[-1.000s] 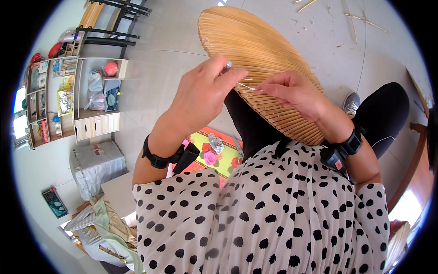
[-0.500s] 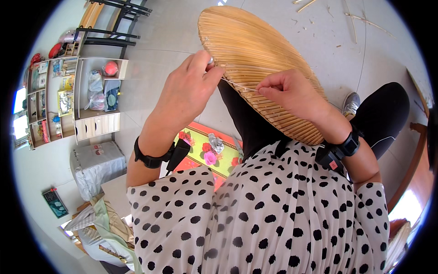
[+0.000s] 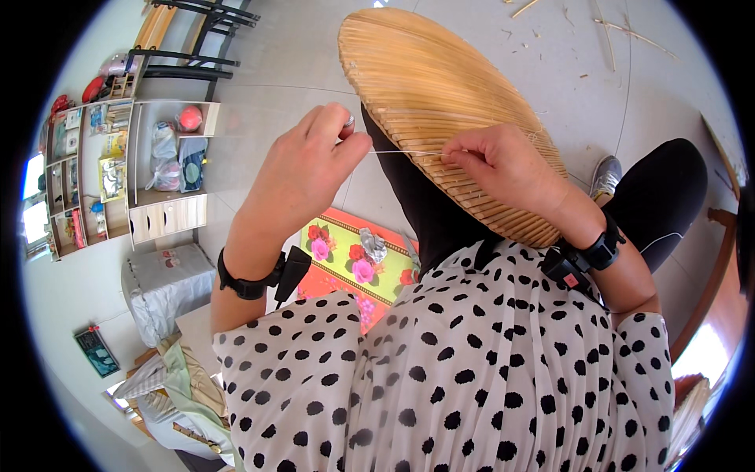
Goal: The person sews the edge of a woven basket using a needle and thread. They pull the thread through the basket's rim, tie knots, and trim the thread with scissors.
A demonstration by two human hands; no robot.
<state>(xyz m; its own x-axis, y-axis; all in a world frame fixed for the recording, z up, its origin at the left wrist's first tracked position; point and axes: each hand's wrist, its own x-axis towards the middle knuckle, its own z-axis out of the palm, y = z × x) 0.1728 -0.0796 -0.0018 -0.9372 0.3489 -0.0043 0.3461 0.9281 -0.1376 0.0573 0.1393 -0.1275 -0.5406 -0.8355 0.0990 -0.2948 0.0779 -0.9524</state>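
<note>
A round, flat piece made of pale straw strips (image 3: pixel 440 86) rests tilted across my lap, its far edge up. Off its left side, my left hand (image 3: pixel 314 153) is closed in a pinch on a thin white thread (image 3: pixel 401 152). The thread runs taut from there to my right hand (image 3: pixel 503 161), which pinches it at the lower left rim of the straw piece. A ring-like silver thing shows on a curled left finger. Whether a needle is in either hand is too small to tell.
Beside my left leg lies a floral-patterned board (image 3: pixel 354 263) with crumpled foil (image 3: pixel 373 245) and part of a pair of scissors (image 3: pixel 410 248). Loose straw bits (image 3: pixel 629 35) are scattered on the floor at the far right. Shelves (image 3: pixel 126 165) stand at the left.
My left hand has drawn away from the straw rim, left and slightly nearer, and a longer stretch of thread shows between the hands. My right hand stays almost in place.
</note>
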